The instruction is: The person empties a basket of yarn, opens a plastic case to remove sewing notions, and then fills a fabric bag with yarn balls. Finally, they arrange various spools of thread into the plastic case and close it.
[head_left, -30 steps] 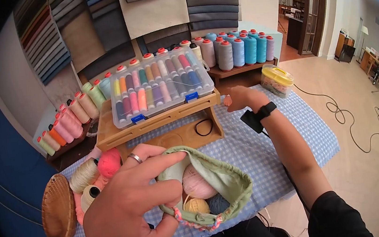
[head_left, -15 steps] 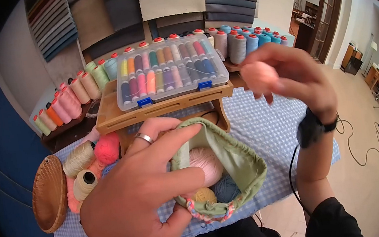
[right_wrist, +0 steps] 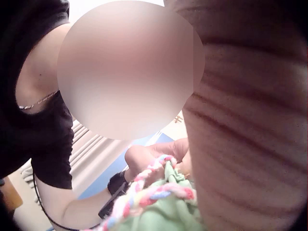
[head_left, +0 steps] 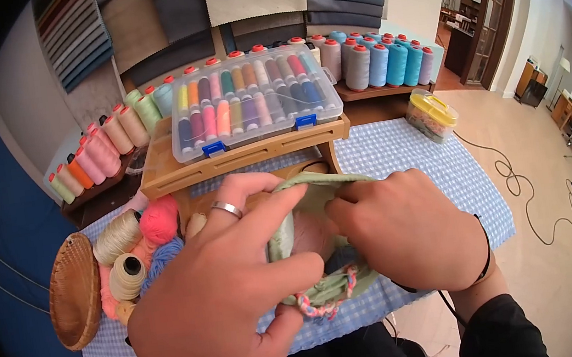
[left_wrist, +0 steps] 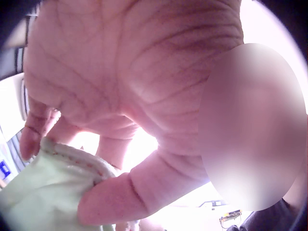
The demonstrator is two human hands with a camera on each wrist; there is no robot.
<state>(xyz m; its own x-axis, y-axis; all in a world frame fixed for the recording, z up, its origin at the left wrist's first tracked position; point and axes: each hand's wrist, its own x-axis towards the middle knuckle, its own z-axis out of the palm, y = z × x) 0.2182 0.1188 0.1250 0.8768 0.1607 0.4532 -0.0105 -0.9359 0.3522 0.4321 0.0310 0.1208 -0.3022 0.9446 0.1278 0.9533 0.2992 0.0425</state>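
Observation:
My left hand (head_left: 221,293) holds the rim of a light green cloth drawstring bag (head_left: 321,177), its thumb against the cloth (left_wrist: 43,192) in the left wrist view. A braided pink, white and blue cord (head_left: 320,310) runs along the bag's near edge. Inside sits a pale pink yarn ball (head_left: 313,236), partly covered by the hands. My right hand (head_left: 421,233) is in the bag's mouth with its fingers bent downward; their tips are hidden, and I cannot tell whether they hold anything.
Left on the checked cloth (head_left: 396,147) lie yarn balls and cones, including a hot pink ball (head_left: 160,220), beside a wicker basket (head_left: 75,293). Behind the bag, a wooden stand (head_left: 247,156) carries a clear thread case (head_left: 255,100). A yellow-lidded tub (head_left: 433,114) stands back right.
My right hand has come from the far right side of the table, carrying a peach yarn ball, leftward and down into the bag's mouth. That ball is now out of sight. My left hand keeps its hold.

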